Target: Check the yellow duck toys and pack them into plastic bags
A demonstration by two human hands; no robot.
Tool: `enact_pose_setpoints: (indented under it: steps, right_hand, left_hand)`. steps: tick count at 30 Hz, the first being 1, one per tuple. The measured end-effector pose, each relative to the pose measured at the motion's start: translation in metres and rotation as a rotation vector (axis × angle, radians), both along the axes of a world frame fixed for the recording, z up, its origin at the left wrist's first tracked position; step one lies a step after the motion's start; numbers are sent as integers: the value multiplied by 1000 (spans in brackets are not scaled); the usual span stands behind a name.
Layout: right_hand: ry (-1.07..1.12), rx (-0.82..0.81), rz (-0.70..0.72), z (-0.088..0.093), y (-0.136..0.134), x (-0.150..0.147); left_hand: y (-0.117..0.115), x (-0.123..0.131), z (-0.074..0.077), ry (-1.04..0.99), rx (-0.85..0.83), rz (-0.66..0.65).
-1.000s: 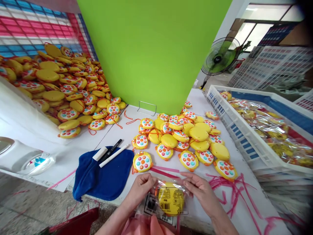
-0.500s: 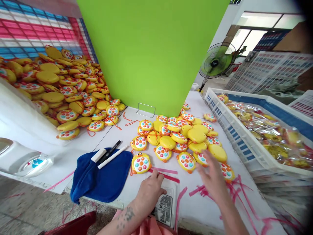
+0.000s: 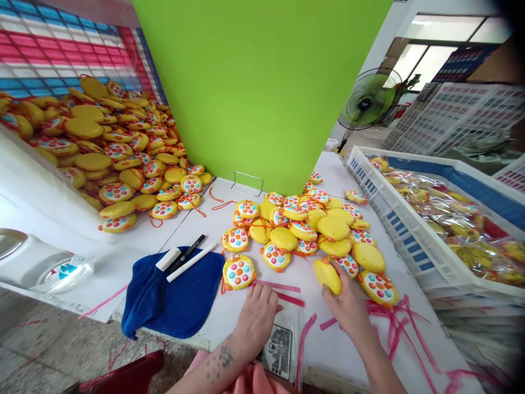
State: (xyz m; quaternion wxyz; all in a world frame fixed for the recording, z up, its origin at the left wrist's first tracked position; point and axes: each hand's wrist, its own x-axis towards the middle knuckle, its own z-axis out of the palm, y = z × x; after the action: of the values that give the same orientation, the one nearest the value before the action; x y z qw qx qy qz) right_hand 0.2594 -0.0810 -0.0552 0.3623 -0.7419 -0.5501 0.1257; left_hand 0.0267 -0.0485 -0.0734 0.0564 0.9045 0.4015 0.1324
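Note:
A yellow duck-shaped pop toy is gripped between the thumb and fingers of my right hand, its plain back facing up, just in front of the toy pile. My left hand lies palm down on the table, fingers forward and holding nothing that shows. Beside it, near the table edge, is a clear plastic sheet with a dark printed label, partly covered by the hand. A single toy with coloured bubbles lies just beyond my left fingers. The pile of yellow toys spreads behind both hands.
At left, a blue cloth carries a black marker and white pens. A larger toy heap fills the far left. A green panel stands behind. On the right is a white crate of bagged toys; pink strips mark the table.
My right hand has closed on a yellow toy beside the pile, where it was open before. My left hand has flattened slightly, its thumb drawn in. The view has shifted a little.

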Motion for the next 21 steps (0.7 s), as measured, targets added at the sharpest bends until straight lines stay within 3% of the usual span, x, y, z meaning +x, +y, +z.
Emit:
enact_pose_setpoints:
  steps: [3, 6, 9, 17, 21]
  right_hand:
    - [397, -78, -13, 10, -11, 0]
    - [763, -184, 200, 22, -22, -8]
    - [908, -203, 319, 30, -21, -20]
    - [658, -156, 321, 19, 15, -56]
    - [387, -165, 490, 15, 18, -71]
  left_hand:
    - [0, -4, -1, -137, -68, -28]
    - [0, -6, 3, -240, -118, -13]
    - [-1, -8, 7, -225, -139, -46]
    - [-2, -11, 3, -310, -25, -175]
    - [-3, -13, 7, -440, 25, -114]
